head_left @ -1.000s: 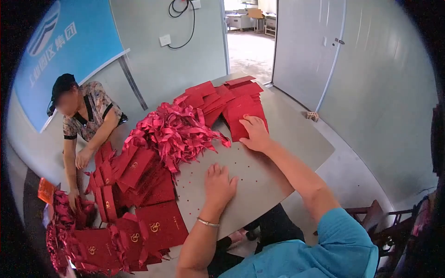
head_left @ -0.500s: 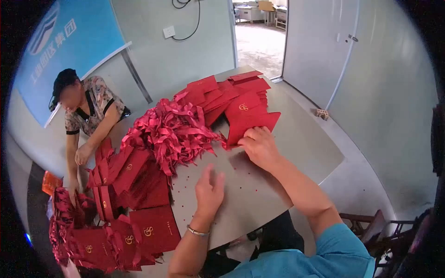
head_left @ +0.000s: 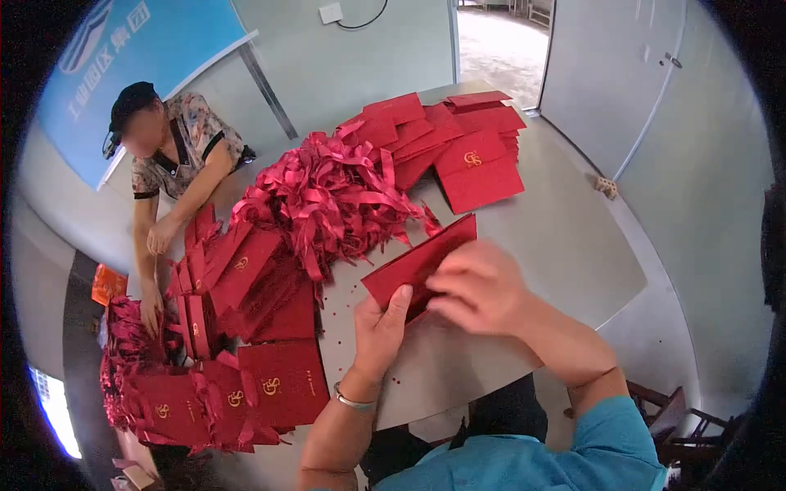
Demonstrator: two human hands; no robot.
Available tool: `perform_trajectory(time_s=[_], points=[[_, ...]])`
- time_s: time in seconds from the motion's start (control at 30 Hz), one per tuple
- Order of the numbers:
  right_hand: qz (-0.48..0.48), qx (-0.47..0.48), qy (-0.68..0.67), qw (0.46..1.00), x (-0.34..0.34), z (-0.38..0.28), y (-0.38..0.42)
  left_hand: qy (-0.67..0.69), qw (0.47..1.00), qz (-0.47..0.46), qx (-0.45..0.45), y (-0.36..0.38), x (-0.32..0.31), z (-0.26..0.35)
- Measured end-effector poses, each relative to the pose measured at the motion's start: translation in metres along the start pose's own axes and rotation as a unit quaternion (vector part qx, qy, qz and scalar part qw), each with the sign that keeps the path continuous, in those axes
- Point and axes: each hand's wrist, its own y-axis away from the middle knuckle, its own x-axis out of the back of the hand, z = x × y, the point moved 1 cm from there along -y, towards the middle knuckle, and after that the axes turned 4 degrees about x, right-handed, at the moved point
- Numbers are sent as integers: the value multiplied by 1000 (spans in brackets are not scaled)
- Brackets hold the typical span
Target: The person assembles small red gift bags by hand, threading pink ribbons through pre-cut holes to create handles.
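A red paper gift bag is held up in front of me, tilted, with its narrow edge toward me. My left hand grips its left end, thumb on the near side. My right hand is at the bag's right side, its fingers apart and somewhat blurred. Just beyond lies a heap of dark pink ribbons on the table. Behind the held bag, a stack of flat red bags with a gold logo spreads toward the back.
More red bags pile up on the left, and bags with ribbon handles lie at the front left. A co-worker reaches into these from the left side. Small red dots are scattered over the grey table.
My right hand has come back from the stack, and a red bag is now in my left hand, which was free before. The view has shifted.
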Motion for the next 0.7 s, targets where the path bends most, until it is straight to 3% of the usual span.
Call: perform_trajectory(time_s=[0.07, 0.2, 0.27, 0.4, 0.7], points=[[114, -47, 78, 989, 16, 12, -1, 69, 998, 7, -6, 0, -2, 0], [104, -103, 115, 982, 28, 28, -5, 58, 998, -16, 8, 4, -2, -5], [60, -70, 103, 990, 19, 34, 2, 51, 999, 1, -12, 1, -4, -3], [72, -80, 64, 992, 11, 34, 0, 73, 997, 22, 9, -4, 2, -4], [89, -34, -3, 995, 13, 31, -1, 60, 993, 66, -73, -9, 10, 6]])
